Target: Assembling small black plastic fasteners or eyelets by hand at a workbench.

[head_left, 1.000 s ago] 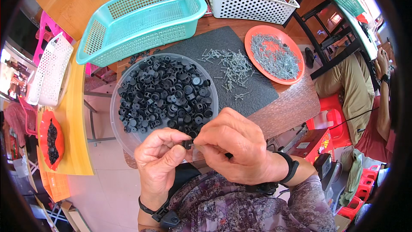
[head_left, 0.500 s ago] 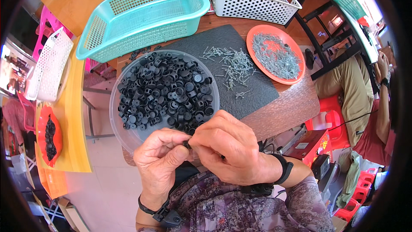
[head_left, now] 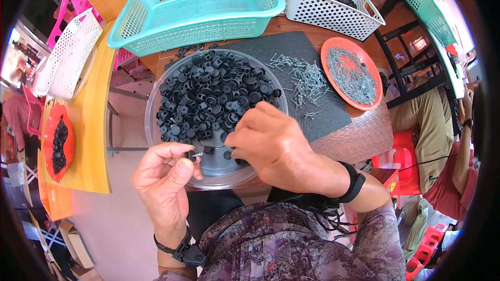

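My left hand (head_left: 167,179), at the near left rim of the bowl, pinches a small black plastic part (head_left: 189,155) between thumb and fingers. A silvery screw (head_left: 197,154) sticks out of it to the right. Over the bowl's near right side is my right hand (head_left: 278,148), its fingers curled together beside loose black pieces; its fingertips partly hide whatever they grip. The round clear plastic bowl (head_left: 216,181) holds a heap of black plastic parts (head_left: 208,93). Loose screws (head_left: 307,80) lie on a dark mat (head_left: 328,117), to the right of the bowl.
An orange plate (head_left: 332,80) of screws sits at the right. Behind the bowl are a turquoise basket (head_left: 198,34) and a white basket (head_left: 333,15) with black pieces. At left, a red dish (head_left: 66,148) lies on a yellow surface. Another person's arm (head_left: 463,151) shows far right.
My hands have moved apart. The left has gone left with the black part, its screw now showing; the right has moved up over the bowl. The whole view has shifted slightly.
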`<move>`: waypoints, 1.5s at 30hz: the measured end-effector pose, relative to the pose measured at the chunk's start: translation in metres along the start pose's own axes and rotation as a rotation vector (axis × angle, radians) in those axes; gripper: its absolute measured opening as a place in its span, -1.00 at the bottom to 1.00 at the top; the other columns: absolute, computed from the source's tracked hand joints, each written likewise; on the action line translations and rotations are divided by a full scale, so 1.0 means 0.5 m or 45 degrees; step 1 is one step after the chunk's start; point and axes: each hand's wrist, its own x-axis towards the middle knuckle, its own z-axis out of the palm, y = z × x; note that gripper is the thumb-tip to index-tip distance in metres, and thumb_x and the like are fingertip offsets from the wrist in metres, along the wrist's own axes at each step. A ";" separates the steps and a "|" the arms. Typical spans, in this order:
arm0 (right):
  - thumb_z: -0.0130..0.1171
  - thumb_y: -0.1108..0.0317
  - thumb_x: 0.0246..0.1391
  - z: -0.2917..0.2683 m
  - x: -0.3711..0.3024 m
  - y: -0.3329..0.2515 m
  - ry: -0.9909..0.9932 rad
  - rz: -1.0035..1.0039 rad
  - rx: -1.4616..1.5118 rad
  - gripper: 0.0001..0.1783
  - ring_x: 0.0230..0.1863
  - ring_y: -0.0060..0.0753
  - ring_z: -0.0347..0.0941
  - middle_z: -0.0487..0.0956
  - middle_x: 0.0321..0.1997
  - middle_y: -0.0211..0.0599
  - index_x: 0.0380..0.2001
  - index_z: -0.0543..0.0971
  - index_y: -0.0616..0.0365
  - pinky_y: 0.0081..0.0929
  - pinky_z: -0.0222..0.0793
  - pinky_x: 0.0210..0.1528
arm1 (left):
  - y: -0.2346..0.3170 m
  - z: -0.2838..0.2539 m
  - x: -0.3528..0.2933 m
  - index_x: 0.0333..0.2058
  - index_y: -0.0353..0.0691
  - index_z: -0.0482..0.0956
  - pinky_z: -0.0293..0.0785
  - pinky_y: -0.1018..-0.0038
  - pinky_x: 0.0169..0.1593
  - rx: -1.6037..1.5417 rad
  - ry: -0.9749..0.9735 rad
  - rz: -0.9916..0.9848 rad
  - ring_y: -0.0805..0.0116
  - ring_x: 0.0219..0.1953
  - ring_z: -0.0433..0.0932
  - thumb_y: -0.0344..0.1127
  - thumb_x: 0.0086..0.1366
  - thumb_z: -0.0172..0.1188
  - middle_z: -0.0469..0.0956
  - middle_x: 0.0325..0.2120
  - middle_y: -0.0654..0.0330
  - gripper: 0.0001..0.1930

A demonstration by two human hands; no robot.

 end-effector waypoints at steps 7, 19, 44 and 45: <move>0.15 0.48 -0.52 0.017 0.027 -0.009 -0.281 -0.162 -0.227 -0.85 -0.43 -0.24 0.28 0.34 -0.57 -0.25 -0.68 0.46 0.18 -0.36 0.19 -0.40 | 0.001 -0.014 0.000 -0.30 -0.43 0.51 0.44 0.58 -0.38 0.008 0.061 0.003 0.45 -0.54 0.48 -0.44 0.07 0.31 0.54 -0.49 0.11 -0.76; 0.20 0.42 -0.46 0.067 0.041 -0.008 -0.442 -0.292 -0.330 -0.78 -0.41 -0.25 0.33 0.41 -0.56 -0.22 -0.57 0.49 0.21 -0.40 0.22 -0.35 | -0.002 -0.019 -0.002 -0.29 -0.41 0.52 0.47 0.62 -0.38 -0.048 0.072 -0.029 0.48 -0.52 0.50 -0.46 0.07 0.31 0.56 -0.48 0.13 -0.76; 0.32 0.52 -0.22 0.011 -0.016 -0.054 0.170 0.189 0.268 -0.67 -0.57 -0.31 0.36 0.48 -0.56 -0.28 -0.28 0.52 0.26 -0.43 0.26 -0.51 | -0.013 0.036 -0.027 -0.31 -0.36 0.45 0.46 0.51 -0.36 -0.017 0.053 0.100 0.35 -0.41 0.51 -0.36 0.12 0.27 0.54 -0.39 0.05 -0.77; 0.33 0.52 -0.22 0.011 -0.016 -0.053 0.184 0.168 0.245 -0.67 -0.57 -0.32 0.36 0.48 -0.56 -0.28 -0.29 0.52 0.26 -0.44 0.26 -0.52 | -0.014 0.037 -0.027 -0.31 -0.38 0.46 0.48 0.53 -0.34 -0.013 0.013 0.073 0.38 -0.40 0.53 -0.39 0.12 0.27 0.55 -0.39 0.05 -0.77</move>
